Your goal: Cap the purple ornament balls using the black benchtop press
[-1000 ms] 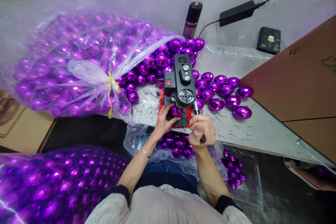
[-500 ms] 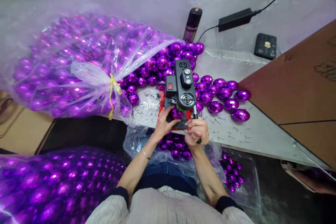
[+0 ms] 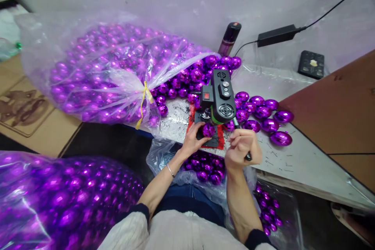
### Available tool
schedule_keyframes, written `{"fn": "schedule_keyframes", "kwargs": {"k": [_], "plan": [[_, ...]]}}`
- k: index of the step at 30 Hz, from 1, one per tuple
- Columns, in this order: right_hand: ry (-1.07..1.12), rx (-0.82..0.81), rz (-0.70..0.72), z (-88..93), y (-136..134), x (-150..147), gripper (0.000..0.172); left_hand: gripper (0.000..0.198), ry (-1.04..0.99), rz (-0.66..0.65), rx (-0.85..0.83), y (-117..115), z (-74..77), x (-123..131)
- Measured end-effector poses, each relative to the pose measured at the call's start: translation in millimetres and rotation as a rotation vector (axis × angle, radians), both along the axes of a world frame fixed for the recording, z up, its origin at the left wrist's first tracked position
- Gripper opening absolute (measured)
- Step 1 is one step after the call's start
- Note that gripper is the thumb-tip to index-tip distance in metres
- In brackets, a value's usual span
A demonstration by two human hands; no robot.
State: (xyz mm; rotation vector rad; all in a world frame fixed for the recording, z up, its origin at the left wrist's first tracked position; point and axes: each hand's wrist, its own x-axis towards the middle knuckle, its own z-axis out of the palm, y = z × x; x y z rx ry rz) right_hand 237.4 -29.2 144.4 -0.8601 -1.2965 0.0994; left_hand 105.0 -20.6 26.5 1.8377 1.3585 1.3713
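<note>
Between the thumb and fingers of my left hand (image 3: 193, 137) sits a shiny purple faceted ball (image 3: 209, 129), low in front of a black hand-lever press (image 3: 223, 97). My right hand (image 3: 243, 147) is closed around the press's lever handle (image 3: 248, 156), whose black end shows below the fist. The press has round vents and a red switch (image 3: 206, 95). Its dark base (image 3: 211, 143) stands on a red mat (image 3: 220, 136) on the white table. More purple balls (image 3: 263, 119) lie loose to the right of the press.
A clear bag of purple balls (image 3: 96, 74), tied with yellow string (image 3: 141, 109), lies on the left. Another full bag (image 3: 67, 199) stands lower left. A spray can (image 3: 230, 38), power adapter (image 3: 277, 35) and dark case (image 3: 311, 64) sit at the back. A cardboard box (image 3: 334, 105) stands right.
The head view has shifted, so the scene sits further right and lower. My right hand has swung the lever outward to the right, while my left hand stays at the ball.
</note>
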Motion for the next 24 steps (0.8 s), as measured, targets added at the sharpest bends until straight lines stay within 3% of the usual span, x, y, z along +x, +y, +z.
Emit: {"fn": "schedule_keyframes", "kwargs": {"k": [2,4,6,8,12,14,16,19,24], "plan": [[-0.004,-0.033,-0.013,16.1,1.1,0.4,0.039,0.054,0.062,-0.034,0.108,-15.1,-7.2,-0.4],[-0.027,-0.044,-0.014,22.0,1.3,1.4,0.04,0.062,0.14,-0.092,0.239,-33.2,-14.3,-4.6],[-0.055,-0.03,-0.011,18.9,0.5,2.5,0.04,0.084,0.205,-0.115,0.323,-46.7,-16.1,-15.6],[-0.071,-0.004,-0.003,12.0,-0.6,3.2,0.038,0.096,0.27,-0.039,0.317,-48.3,-8.5,-35.4],[-0.083,0.031,0.023,4.1,-1.9,3.8,0.036,0.046,0.507,0.34,0.08,-15.7,29.0,-89.2],[-0.099,0.028,0.02,4.4,-1.9,4.1,0.036,0.049,0.652,0.453,-0.038,4.8,47.2,-110.6],[-0.119,0.022,0.015,5.1,-1.8,4.7,0.036,0.054,0.779,0.459,-0.125,19.7,58.6,-122.6],[-0.128,0.025,0.017,4.8,-1.6,5.6,0.035,0.055,0.876,0.422,-0.195,30.8,63.9,-126.6],[-0.122,0.031,0.037,4.3,-1.9,6.2,0.034,0.049,0.805,0.393,-0.219,39.6,64.9,-128.9]]}}
